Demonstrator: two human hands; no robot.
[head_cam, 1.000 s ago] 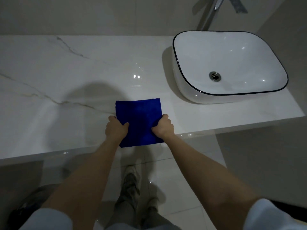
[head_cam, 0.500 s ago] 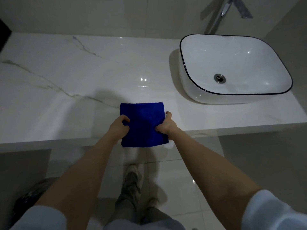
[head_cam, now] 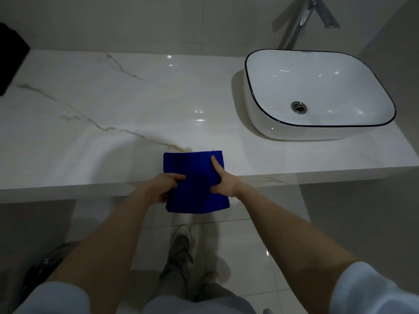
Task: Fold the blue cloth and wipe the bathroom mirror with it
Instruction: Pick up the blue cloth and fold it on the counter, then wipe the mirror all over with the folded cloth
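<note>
The blue cloth (head_cam: 196,185) is folded into a small square. Its far half lies on the front edge of the white marble counter (head_cam: 113,109) and its near half hangs past that edge. My left hand (head_cam: 159,189) grips the cloth's left edge with the thumb on top. My right hand (head_cam: 226,185) holds the right edge, with the index finger stretched forward along the top and the thumb lying on the cloth; its other fingers are hidden. No mirror is in view.
A white basin with a dark rim (head_cam: 272,130) stands on the counter at the right, with a chrome tap (head_cam: 299,21) behind it. A black object (head_cam: 9,62) sits at the far left edge. My legs and tiled floor (head_cam: 226,245) are below the counter.
My right index finger has straightened and now reaches forward over the cloth. The left hand keeps its hold. The camera has tilted up a little, showing more of the wall and tap.
</note>
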